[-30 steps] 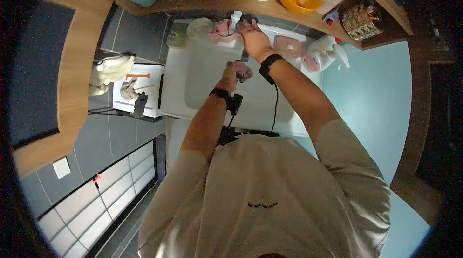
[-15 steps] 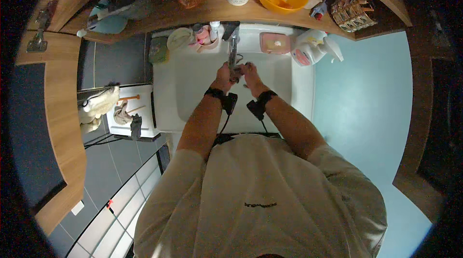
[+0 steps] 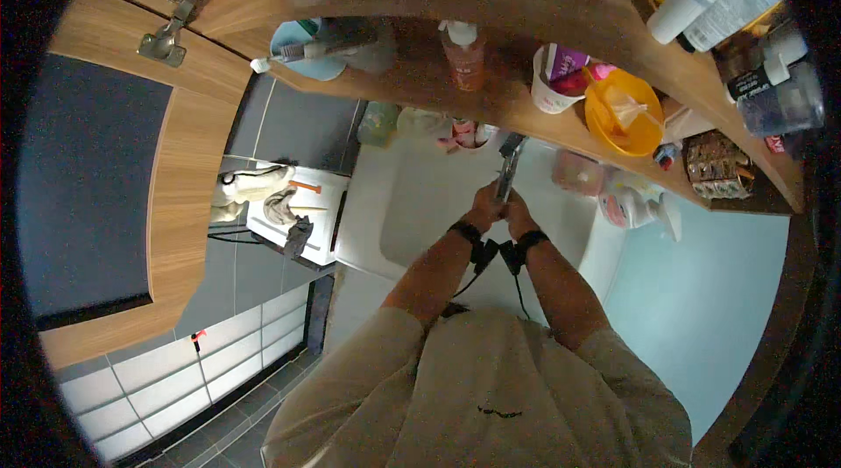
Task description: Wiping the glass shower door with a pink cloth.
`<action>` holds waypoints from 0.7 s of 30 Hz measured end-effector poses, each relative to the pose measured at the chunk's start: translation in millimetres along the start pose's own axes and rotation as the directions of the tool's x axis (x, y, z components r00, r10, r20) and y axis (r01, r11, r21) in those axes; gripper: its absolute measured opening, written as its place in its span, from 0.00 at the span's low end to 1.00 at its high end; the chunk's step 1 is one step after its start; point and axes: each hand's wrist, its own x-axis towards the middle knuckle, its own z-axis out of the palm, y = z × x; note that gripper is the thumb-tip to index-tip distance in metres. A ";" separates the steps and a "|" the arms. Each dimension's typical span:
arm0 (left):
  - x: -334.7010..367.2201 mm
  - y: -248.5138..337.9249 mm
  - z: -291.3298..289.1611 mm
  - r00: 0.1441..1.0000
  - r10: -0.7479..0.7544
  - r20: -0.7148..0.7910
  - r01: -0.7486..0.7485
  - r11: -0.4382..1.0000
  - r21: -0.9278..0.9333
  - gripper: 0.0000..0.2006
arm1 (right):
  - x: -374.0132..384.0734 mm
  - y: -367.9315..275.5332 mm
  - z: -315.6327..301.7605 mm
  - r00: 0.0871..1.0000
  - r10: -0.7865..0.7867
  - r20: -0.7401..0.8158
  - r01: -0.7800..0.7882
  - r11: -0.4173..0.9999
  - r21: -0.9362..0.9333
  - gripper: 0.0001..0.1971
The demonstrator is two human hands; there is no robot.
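Observation:
My left hand (image 3: 484, 207) and my right hand (image 3: 518, 212) are close together under the end of the metal faucet (image 3: 509, 168), over the white sink (image 3: 420, 218). The spout and the hands themselves cover most of the fingers, so their shape does not show clearly. Nothing held can be made out in either hand. Each wrist wears a black band with a small dark box and a cable.
A wooden shelf (image 3: 394, 74) above the sink's back edge carries a pump bottle (image 3: 462, 56), a white cup (image 3: 549, 91) and a yellow bowl (image 3: 646, 131). A pink soap dish (image 3: 578, 172) and a white spray bottle (image 3: 626, 205) stand on the right rim.
My view has shifted and turned, so the sink sits lower and further right, with more shelf visible. My hands have drawn closer together under the spout.

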 end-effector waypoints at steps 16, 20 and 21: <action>-10.0 1.4 -29.6 0.992 -0.027 -0.125 0.026 1.000 -0.011 0.34 | 17.3 -5.4 58.1 0.958 -0.273 -0.084 0.214 0.881 -0.422 0.15; -9.0 12.0 -11.3 0.965 -0.197 0.175 0.213 0.974 -0.081 0.30 | 9.8 -26.1 8.3 0.999 -0.028 0.042 0.031 0.997 -0.070 0.23; -2.8 15.2 -9.9 0.960 0.031 0.277 -0.065 0.991 0.114 0.27 | 5.4 -32.2 -0.2 0.993 -0.114 0.027 0.116 0.983 -0.142 0.25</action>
